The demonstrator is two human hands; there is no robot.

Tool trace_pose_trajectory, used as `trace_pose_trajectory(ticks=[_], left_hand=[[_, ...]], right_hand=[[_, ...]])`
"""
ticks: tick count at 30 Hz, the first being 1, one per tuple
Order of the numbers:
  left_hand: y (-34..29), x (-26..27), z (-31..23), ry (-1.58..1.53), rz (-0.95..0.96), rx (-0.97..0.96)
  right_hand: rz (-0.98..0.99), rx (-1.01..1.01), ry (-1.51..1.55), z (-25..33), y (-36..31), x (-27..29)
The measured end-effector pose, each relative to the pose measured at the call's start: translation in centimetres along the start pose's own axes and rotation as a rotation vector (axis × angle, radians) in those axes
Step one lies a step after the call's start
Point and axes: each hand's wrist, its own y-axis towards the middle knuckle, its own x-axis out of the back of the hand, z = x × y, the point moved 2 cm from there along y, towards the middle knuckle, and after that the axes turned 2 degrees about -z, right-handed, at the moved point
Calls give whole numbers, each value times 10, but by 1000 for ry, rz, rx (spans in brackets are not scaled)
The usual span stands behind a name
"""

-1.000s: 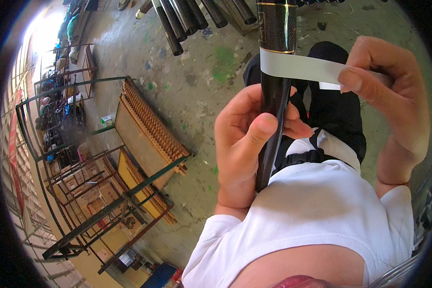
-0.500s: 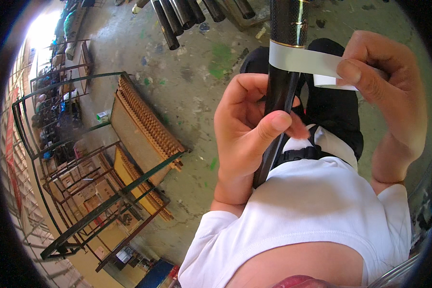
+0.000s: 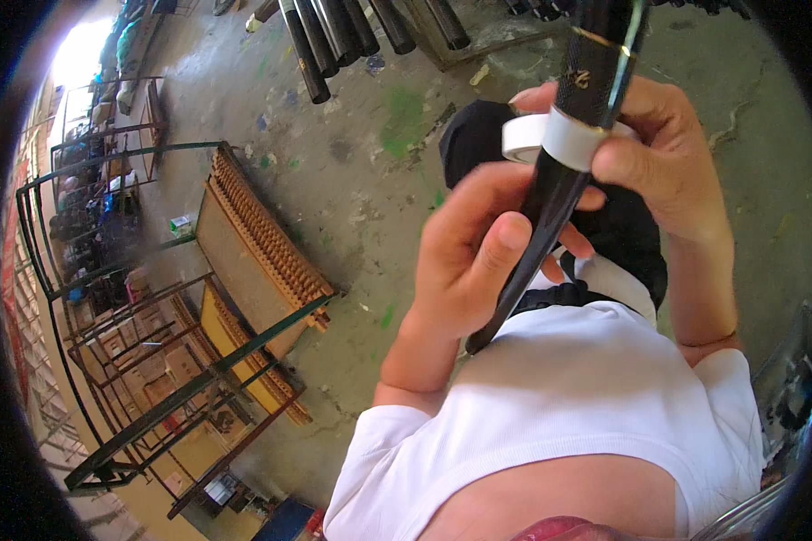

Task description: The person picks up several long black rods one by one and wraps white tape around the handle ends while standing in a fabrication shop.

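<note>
Currently, left hand [image 3: 469, 257] curls loosely around black rod [image 3: 549, 197]. Right hand [image 3: 663, 167], fingers bent, holds white tape [image 3: 570, 141] farther up rod.

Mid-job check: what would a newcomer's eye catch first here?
The dark tube slanting through the left hand, with white tape across it at the right hand. Then, at left, the green rack and knobbly wooden strip.
</note>
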Motion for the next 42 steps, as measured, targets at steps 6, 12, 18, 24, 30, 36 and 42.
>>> trace_pose_trajectory(ticks=[6, 12, 18, 24, 30, 36, 42], left_hand=[[-13, -1, 6, 316, -159, -125], [-7, -5, -6, -84, -196, 231], [-13, 4, -3, 260, -86, -55], [-12, -7, 3, 302, -101, -133], [-11, -13, -8, -129, -265, 132], [-16, -1, -1, 426, -166, -122], [-12, -12, 3, 239, -241, -146]], right_hand=[[0, 18, -2, -1, -3, 1], [-42, 11, -15, -7, -1, 11], [-25, -40, 58, -2, -7, 14], [-27, 79, 39, 0, -6, 9], [-37, 34, 25, -3, -8, 13], [-46, 22, 48, -5, -11, 10], [-50, 24, 17, -6, -9, 4]])
